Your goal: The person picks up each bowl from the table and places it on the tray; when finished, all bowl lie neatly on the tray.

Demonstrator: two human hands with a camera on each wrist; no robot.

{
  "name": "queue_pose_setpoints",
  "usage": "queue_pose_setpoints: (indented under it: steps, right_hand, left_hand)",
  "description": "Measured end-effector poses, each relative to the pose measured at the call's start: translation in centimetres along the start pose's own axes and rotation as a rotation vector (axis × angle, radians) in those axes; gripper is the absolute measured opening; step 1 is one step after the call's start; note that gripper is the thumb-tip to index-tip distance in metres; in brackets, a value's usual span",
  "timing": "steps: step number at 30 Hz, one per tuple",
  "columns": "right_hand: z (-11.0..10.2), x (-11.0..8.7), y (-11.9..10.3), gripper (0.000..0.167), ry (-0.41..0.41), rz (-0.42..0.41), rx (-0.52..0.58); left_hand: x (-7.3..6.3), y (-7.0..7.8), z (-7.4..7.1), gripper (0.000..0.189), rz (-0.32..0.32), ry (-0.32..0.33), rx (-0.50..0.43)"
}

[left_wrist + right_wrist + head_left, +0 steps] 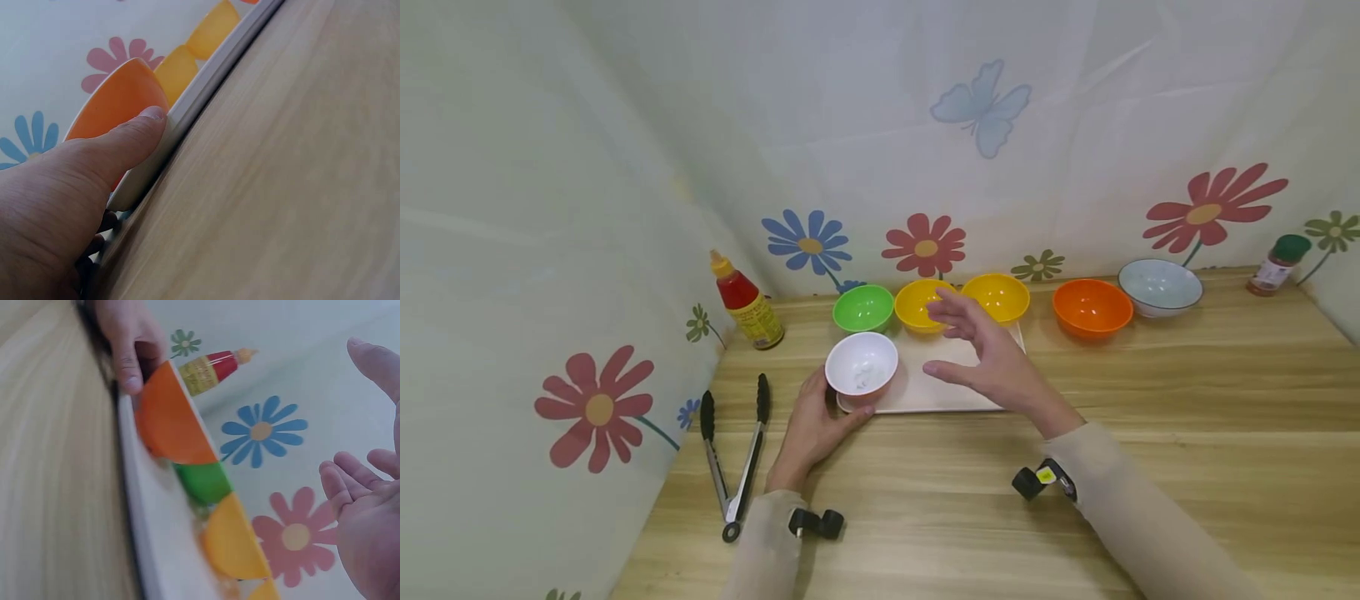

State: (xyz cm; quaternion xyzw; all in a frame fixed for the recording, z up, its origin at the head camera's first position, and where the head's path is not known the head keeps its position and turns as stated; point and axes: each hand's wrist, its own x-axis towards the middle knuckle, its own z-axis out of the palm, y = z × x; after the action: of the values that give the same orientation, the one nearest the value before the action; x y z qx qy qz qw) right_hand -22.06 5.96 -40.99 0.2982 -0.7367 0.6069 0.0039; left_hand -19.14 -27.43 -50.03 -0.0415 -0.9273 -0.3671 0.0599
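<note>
My left hand (815,425) curls round the left and front of a bowl (861,364) that is white inside and orange outside. This bowl stands at the left end of a white rectangular tray (940,393). In the left wrist view the thumb (134,134) lies across the bowl's orange side, its tip right at the tray rim. The other fingers are mostly hidden behind the tray corner. Over the tray hovers my right hand (992,354), fingers spread and holding nothing. Behind it, a green bowl (863,308) and two yellow bowls (917,307) line the tray's back.
An orange bowl (1092,308) and a pale blue-grey bowl (1160,287) stand right of the tray. A green-capped jar (1277,265) is at the far right. On the left are a red sauce bottle (747,302) and spread black-tipped tongs (737,467). A flowered curtain (865,150) backs the table.
</note>
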Motion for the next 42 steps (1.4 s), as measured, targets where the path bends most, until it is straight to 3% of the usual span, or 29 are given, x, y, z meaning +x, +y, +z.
queue_pose_setpoints:
  steps: [8, 13, 19, 27, 30, 34, 40, 42]
  right_hand:
    - [-3.2, -0.9, -2.2, 0.100, 0.083, -0.061, -0.074]
    - [-5.9, -1.6, -2.4, 0.097, 0.181, -0.142, -0.090]
    - [-10.5, -3.3, -2.0, 0.093, 0.328, -0.260, 0.067]
    - [-16.4, -6.2, -1.1, 0.083, 0.531, -0.264, 0.261]
    - [-18.1, -7.1, -0.8, 0.080, 0.611, -0.239, 0.283]
    - [-19.9, -8.1, 0.0, 0.078, 0.704, -0.152, 0.229]
    - [-21.8, -9.1, 1.5, 0.082, 0.765, 0.073, -0.143]
    - [-22.3, -9.3, 1.9, 0.084, 0.751, 0.131, -0.202]
  left_hand:
    - [-0.2, 0.1, -0.1, 0.107, -0.005, 0.000, -0.002]
    - [-0.3, 0.1, 0.0, 0.106, 0.003, 0.004, -0.009]
    - [-0.2, 0.0, 0.3, 0.106, 0.015, -0.004, -0.003]
    - [-0.2, 0.0, 0.2, 0.106, 0.013, 0.000, 0.018]
    - [-0.3, 0.1, 0.1, 0.106, 0.019, 0.003, 0.019]
    - [-0.4, 0.0, 0.1, 0.107, 0.021, 0.003, 0.017]
    - [-0.2, 0.0, 0.0, 0.107, 0.029, 0.004, 0.007]
    - [-0.1, 0.0, -0.1, 0.106, 0.029, 0.006, 0.009]
